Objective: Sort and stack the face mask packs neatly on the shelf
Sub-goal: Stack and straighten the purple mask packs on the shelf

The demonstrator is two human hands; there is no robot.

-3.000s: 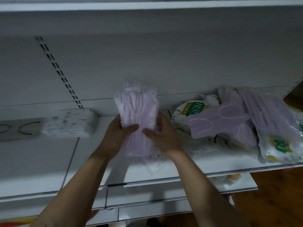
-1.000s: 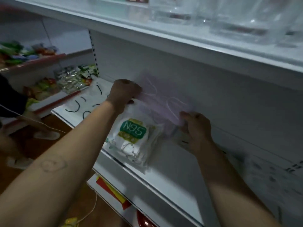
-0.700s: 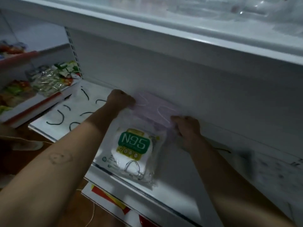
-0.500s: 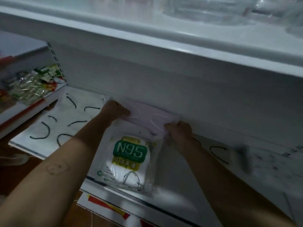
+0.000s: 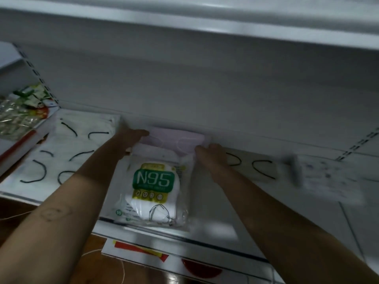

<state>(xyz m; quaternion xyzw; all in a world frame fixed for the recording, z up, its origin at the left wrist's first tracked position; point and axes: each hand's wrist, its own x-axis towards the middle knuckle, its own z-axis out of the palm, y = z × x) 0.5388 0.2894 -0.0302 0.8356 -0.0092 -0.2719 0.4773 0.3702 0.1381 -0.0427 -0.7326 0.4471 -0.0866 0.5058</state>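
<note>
Inspected the shelf [image 5: 215, 228] first; found it white and flat, closed behind by a grey back panel [image 5: 184, 78], with an upper shelf [image 5: 184, 21] overhead. Noted white packs with black ear loops [image 5: 67, 144] spread over the left end, further looped packs [image 5: 256, 167] right of centre, and a blurred printed pack [image 5: 328, 181] toward the right end; could not read the last.

Found the N95 pack [image 5: 153, 181] lying flat at mid-shelf, with its near end at the front edge. Located the lilac pack [image 5: 176, 140] lengthwise along the back edge, against or just short of the back panel, overlapping the far end of the N95 pack.

Compared with a second ago: then seen raised and tilted above the N95 pack; now seen brought down and squared to the back edge. Judged placement all but done; judged release and a check of alignment as what remains for this pack, with the looped packs at both ends yet to be stacked.

Recorded both arms reaching forward, one each side of the N95 pack. Found the left hand [image 5: 131, 138] gripping the lilac pack's left end, thumb on top; found the right hand [image 5: 211, 154] pinching its right end, fingers curled; saw neither hand loosened.
</note>
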